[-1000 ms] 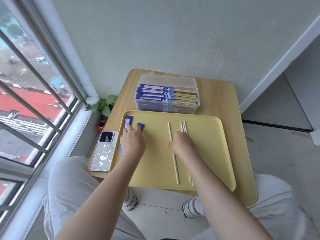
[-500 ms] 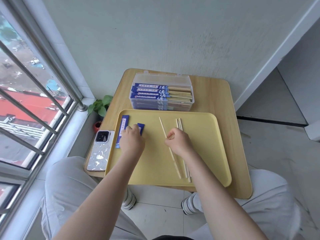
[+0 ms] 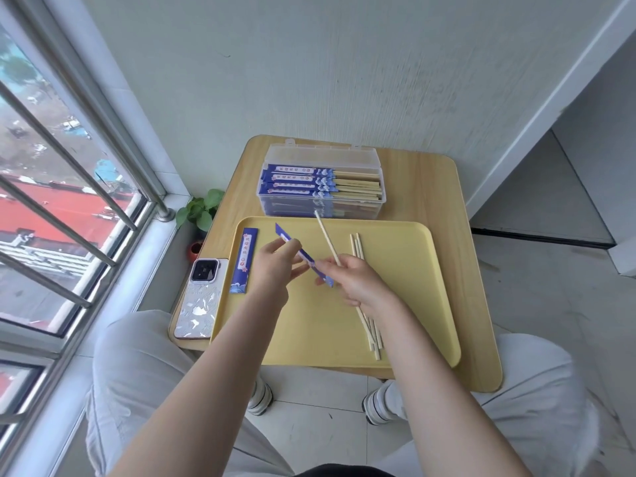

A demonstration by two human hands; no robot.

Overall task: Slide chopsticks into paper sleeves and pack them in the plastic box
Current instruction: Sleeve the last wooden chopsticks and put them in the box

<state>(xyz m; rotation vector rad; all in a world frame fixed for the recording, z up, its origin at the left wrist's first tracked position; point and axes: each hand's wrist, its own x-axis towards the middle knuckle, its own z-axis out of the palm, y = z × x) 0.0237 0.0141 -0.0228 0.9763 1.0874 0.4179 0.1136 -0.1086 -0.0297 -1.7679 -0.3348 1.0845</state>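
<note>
The left hand point(image 3: 275, 266) pinches a flat blue printed paper sleeve point(image 3: 304, 259) at mid-length, tilted above the yellow plastic tray point(image 3: 413, 304). The right hand point(image 3: 358, 280) grips a thin pale wooden chopstick point(image 3: 327, 239) slanting up toward the clear plastic box point(image 3: 323, 180) of sleeved pairs. Loose bare chopsticks point(image 3: 373, 335) lie below it; a second blue sleeve point(image 3: 245, 259) lies flat at the tray's left.

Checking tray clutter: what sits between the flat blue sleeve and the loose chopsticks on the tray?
Head view: both hands, left hand and right hand, holding a blue sleeve and one chopstick.
</note>
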